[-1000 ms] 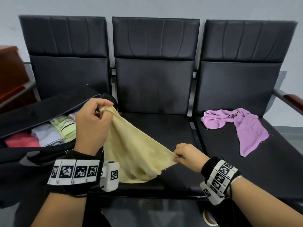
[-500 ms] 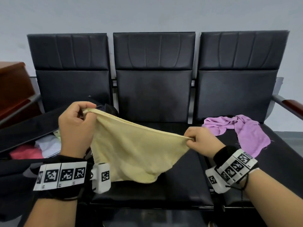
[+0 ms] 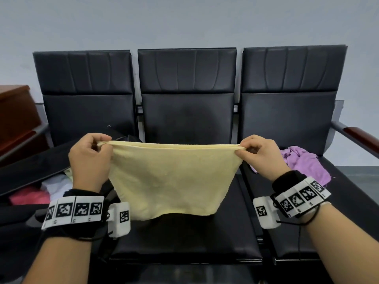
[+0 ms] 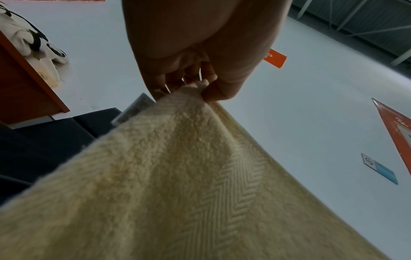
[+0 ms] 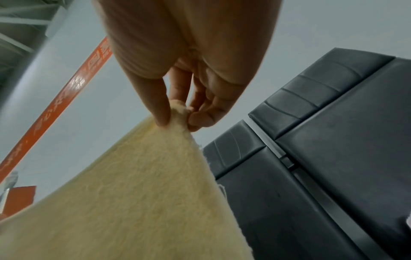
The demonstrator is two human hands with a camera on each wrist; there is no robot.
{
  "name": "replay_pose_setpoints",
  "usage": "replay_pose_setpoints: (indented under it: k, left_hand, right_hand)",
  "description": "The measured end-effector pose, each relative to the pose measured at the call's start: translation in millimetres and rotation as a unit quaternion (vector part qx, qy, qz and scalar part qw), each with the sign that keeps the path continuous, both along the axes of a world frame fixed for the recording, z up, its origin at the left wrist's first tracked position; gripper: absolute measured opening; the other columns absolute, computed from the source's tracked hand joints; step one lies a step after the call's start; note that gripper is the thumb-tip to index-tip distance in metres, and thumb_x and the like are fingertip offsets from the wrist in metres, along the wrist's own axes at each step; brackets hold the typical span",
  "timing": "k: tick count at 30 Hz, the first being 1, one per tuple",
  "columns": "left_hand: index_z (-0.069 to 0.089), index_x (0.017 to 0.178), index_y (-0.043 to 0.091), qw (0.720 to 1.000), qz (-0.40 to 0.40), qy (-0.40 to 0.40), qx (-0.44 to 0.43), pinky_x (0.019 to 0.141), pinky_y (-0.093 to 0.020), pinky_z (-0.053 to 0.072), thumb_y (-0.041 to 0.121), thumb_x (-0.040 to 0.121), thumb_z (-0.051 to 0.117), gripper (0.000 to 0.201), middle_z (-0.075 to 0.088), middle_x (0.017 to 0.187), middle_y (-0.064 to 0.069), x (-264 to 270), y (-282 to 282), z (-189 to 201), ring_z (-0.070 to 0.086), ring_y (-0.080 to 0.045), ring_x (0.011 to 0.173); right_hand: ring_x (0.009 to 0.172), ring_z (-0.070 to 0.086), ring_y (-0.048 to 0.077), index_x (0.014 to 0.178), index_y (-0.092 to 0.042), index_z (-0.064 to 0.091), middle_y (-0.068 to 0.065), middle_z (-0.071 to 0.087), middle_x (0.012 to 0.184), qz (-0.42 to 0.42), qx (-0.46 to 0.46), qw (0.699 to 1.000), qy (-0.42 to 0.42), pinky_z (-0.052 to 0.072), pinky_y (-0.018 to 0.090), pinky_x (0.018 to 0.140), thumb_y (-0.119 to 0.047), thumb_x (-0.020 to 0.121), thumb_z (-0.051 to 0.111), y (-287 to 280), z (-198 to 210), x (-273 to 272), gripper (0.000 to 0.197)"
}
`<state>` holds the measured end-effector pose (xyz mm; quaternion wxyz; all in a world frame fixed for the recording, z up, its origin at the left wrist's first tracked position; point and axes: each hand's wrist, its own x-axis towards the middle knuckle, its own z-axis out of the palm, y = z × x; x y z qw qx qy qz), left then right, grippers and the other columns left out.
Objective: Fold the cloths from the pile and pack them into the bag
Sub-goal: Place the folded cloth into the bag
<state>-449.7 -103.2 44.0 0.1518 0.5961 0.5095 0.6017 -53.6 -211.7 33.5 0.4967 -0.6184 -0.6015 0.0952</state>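
Yellow cloth point(image 3: 172, 179) now lifted, stretched taut over middle seat point(image 3: 184, 238); a second ago it sagged. Left hand point(image 3: 90, 158) pinches left corner, right hand point(image 3: 260, 154) right corner. Doubled edge aligned, so next fold looks ready. Bag point(image 3: 30, 171) open left; purple cloth point(image 3: 303, 162) waits far right.

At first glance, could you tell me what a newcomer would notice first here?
A yellow towel is held stretched above the middle seat, its top corners pinched by the left hand and the right hand. A purple cloth lies crumpled on the right seat; an open black bag sits at left.
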Motion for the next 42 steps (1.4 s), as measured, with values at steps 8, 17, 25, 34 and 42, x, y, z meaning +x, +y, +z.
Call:
replay_pose_setpoints:
  k: [8, 17, 25, 34, 42]
  left_hand:
    - [0.069, 0.080, 0.029, 0.999, 0.036, -0.001, -0.007, 0.056, -0.018, 0.040, 0.017, 0.074, 0.054, 0.020, 0.061, 0.068, 0.011, 0.0, -10.1, 7.3, 0.050, -0.002, 0.053]
    - [0.066, 0.073, 0.031, 1.000, 0.012, 0.004, -0.008, 0.044, -0.006, 0.037, 0.018, 0.074, 0.051, 0.020, 0.062, 0.068, 0.010, 4.1, -5.5, 14.5, 0.051, 0.004, 0.050]
    - [0.074, 0.082, 0.022, 0.995, 0.015, 0.051, -0.084, 0.072, -0.040, 0.058, 0.013, 0.078, 0.060, 0.017, 0.066, 0.068, 0.003, 33.4, 46.4, 6.8, 0.064, -0.025, 0.069]
    - [0.069, 0.088, 0.028, 0.996, -0.052, 0.053, 0.048, 0.066, -0.005, 0.043, 0.015, 0.077, 0.055, 0.022, 0.067, 0.080, 0.014, 19.9, 47.4, 30.6, 0.059, 0.005, 0.072]
    - [0.069, 0.071, 0.019, 0.947, -0.142, 0.247, -0.152, 0.059, -0.017, 0.042, -0.008, 0.073, 0.068, 0.028, 0.065, 0.064, 0.001, -4.6, 7.1, -70.7, 0.054, -0.005, 0.056]
  right_hand:
    - [0.056, 0.058, 0.005, 0.075, -0.010, 0.071, -0.002, 0.067, 0.064, 0.025, 0.024, 0.991, 0.130, 0.046, 0.013, 0.056, -0.003, 0.082, 0.073, -25.6, 22.9, -2.8, 0.010]
    - [0.061, 0.062, 0.011, 0.076, -0.018, 0.076, 0.010, 0.071, 0.071, 0.033, 0.027, 0.992, 0.120, 0.051, 0.018, 0.059, -0.006, 0.081, 0.076, -19.9, 35.8, 7.6, 0.013]
    - [0.068, 0.068, 0.016, 0.076, -0.019, 0.075, 0.000, 0.073, 0.073, -0.076, 0.012, 0.993, 0.085, 0.060, 0.040, 0.078, -0.010, 0.080, 0.075, 40.3, 28.0, 17.7, 0.010]
    - [0.075, 0.068, 0.005, 0.081, -0.023, 0.077, -0.009, 0.075, 0.079, -0.015, 0.130, 0.983, 0.130, 0.051, 0.014, 0.071, -0.008, 0.079, 0.078, 19.9, 46.6, 24.2, 0.016]
    - [0.064, 0.060, 0.006, 0.072, -0.007, 0.070, -0.004, 0.070, 0.067, 0.023, -0.111, 0.962, 0.248, 0.049, 0.017, 0.066, 0.015, 0.081, 0.065, -36.1, -83.8, 15.0, 0.024]
